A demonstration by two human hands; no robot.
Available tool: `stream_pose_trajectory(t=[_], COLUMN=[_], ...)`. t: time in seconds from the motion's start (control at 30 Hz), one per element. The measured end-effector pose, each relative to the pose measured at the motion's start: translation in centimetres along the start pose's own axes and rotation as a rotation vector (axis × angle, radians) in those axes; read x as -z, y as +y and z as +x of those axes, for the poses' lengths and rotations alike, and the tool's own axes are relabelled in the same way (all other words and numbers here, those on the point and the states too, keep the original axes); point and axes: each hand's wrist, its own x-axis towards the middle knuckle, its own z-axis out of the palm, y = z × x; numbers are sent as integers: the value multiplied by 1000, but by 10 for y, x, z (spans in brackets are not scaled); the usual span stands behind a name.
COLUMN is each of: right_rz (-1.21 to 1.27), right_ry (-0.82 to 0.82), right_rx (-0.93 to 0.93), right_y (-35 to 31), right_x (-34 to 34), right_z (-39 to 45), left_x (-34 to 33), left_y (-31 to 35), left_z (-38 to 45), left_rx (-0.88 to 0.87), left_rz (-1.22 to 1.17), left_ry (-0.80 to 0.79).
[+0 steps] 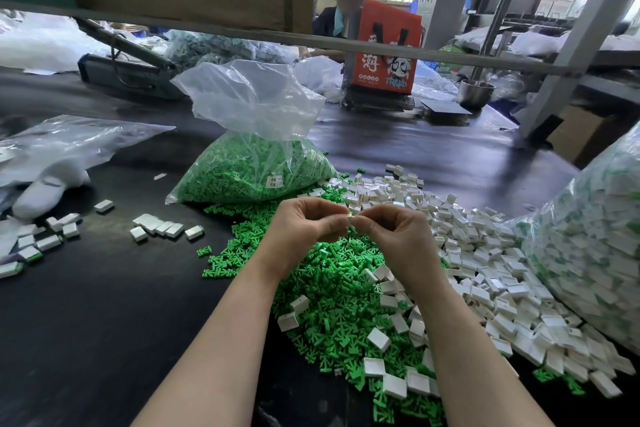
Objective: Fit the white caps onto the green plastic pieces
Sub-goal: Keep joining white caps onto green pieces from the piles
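Bag holding green pieces, left hand, right hand pinching white cap

The word "TREND" is printed in light letters low on the front of the orange bag standing at the far side of the table, beside a cartoon panda; large white Chinese characters are set to its left, too blurred to be read. A small white label is stuck on the clear bag of green pieces; its print cannot be made out, possibly numbers.
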Motion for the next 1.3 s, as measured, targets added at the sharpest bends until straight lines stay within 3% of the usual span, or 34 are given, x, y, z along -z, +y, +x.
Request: stream_pose_trajectory(t=[0.2, 0.47, 1.3], right_rz=[-55, 75, -66], right_ry=[81, 84, 25], right_rx=[32, -25, -50], right_y=[2, -2, 1], right_x=[-1, -1, -3], right_z=[1, 1, 2], left_x=[1, 3, -8], left_y=[-1, -2, 1], left_z=[1, 1, 0], left_rx=[165, 171, -32], left_rz=[-267, -303, 104], left_ry=[2, -68, 39])
